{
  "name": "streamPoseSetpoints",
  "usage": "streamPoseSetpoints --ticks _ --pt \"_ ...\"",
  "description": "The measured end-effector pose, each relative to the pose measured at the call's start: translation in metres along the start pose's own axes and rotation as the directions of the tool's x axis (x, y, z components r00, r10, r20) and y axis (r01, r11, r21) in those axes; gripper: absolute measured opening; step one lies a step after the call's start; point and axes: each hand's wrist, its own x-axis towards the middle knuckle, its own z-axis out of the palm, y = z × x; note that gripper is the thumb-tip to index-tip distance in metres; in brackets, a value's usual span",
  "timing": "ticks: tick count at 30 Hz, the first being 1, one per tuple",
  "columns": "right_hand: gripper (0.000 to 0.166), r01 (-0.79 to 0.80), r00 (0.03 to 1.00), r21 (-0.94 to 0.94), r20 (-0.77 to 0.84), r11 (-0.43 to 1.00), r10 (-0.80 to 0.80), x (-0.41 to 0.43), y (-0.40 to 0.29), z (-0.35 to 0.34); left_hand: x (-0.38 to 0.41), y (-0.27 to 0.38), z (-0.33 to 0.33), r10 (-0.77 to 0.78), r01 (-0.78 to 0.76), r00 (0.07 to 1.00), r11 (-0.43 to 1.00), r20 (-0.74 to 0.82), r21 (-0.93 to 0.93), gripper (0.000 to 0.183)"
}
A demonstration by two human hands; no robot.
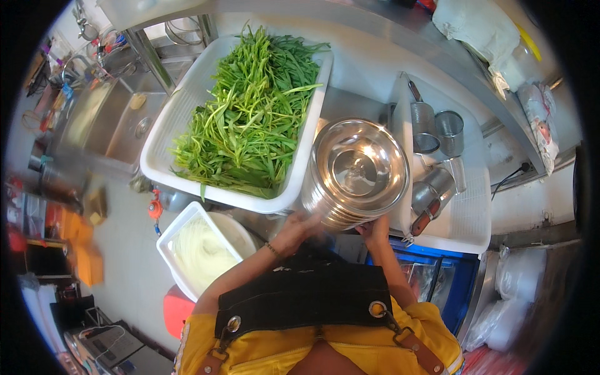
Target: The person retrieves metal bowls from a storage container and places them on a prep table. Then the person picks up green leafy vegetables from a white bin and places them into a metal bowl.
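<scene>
A tall stack of nested stainless steel bowls (361, 168) stands before me, its shiny top bowl holding nothing. Against the lower left side of the stack rests my left hand (302, 229), its fingertips blurred. My right hand (375, 229) grips the stack from below on the right, its fingers partly hidden by the bowls. Left of the stack, a white plastic basket (152, 161) holds a heap of leafy green vegetables (253, 126). On the right, another white basket (468, 229) contains several metal mesh noodle strainers (450, 133), some with wooden handles.
A steel sink (136, 124) lies at the far left. Below the vegetable basket, a white container of pale noodles (201, 253) stands above a red stool (176, 311). A metal shelf edge (473, 84) runs overhead. Blue crates (461, 290) sit under the right basket.
</scene>
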Motion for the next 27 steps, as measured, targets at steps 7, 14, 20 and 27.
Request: streamPoseSetpoints --ticks 7,14,20,27 --pt "0.05 0.123 0.982 -0.026 0.148 0.992 -0.117 0.05 -0.004 -0.015 0.033 0.004 0.014 0.07 -0.073 0.997 0.995 -0.033 -0.075 0.051" --pt "0.047 0.052 0.997 0.083 0.055 0.995 -0.056 0.06 -0.007 -0.008 0.04 0.009 0.009 -0.046 0.081 0.993 0.931 -0.108 0.356 0.056" --pt "0.042 -0.158 0.93 -0.287 0.278 0.945 0.24 0.024 0.02 -0.045 -0.061 0.085 0.042 0.194 -0.403 0.915 0.492 0.353 0.772 0.025" --pt "0.025 0.279 0.723 -0.605 0.643 0.746 0.252 -0.054 -0.005 0.038 -0.052 0.227 0.009 0.476 0.153 0.872 -0.039 -0.116 0.987 0.03"
